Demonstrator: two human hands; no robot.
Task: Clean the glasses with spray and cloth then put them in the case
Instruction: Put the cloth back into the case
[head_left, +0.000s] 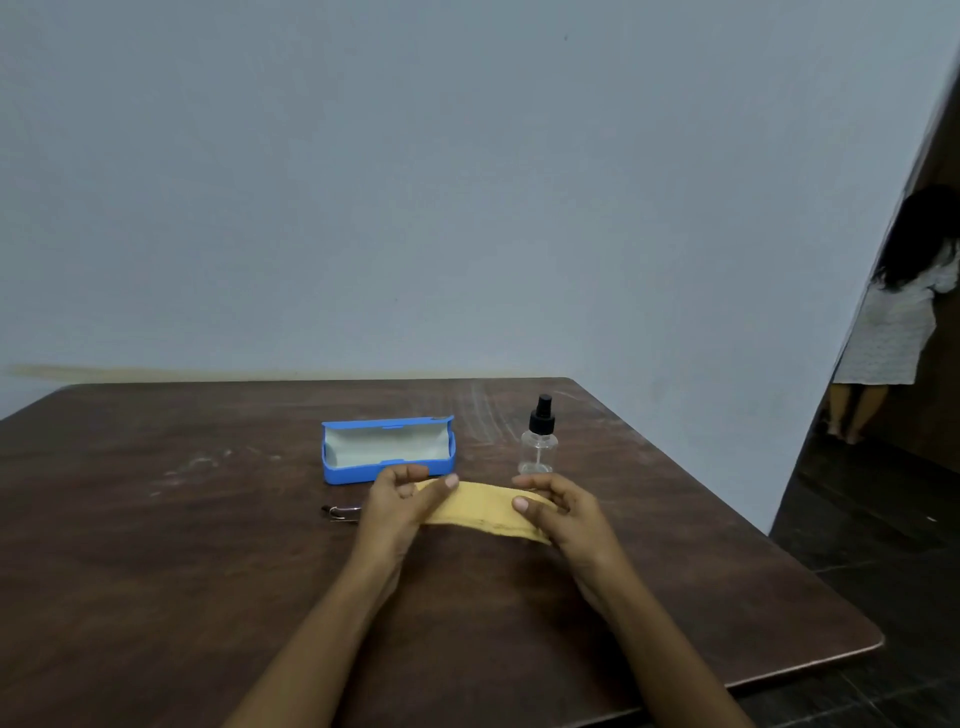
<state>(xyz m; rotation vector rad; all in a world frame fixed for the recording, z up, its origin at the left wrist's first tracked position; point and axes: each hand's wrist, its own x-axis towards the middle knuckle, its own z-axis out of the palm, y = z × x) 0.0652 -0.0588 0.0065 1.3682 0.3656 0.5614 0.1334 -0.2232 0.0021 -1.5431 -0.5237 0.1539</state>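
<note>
Glasses (343, 511) lie on the table just left of your left hand (397, 506), and only a thin dark-and-metal sliver of them shows past your wrist, so you cannot tell how they are folded; what shows runs roughly left to right. Your left fingers (451, 480) are curled onto the left end of the yellow cloth (480, 508), thumb on top, and your right hand (558, 512) pinches the right end the same way, thumb pressed down and fingers wrapped under. Between them the cloth is stretched into a long folded band, running left to right and dipping slightly toward your right side, held just above the wood. Beyond your left knuckles sits the blue case (387, 451), lid up and its pale lining showing, its long side parallel to the cloth. Beyond your right fingertips stands the spray bottle (539, 439), upright, clear with a black pump, close to your hand but not touching it. Judging from this layout, the cleaning has not begun: your left hand is the nearer one to the glasses, a short reach outward, while your right is best placed for the bottle. The brown table (156, 545) is otherwise bare near you.
</note>
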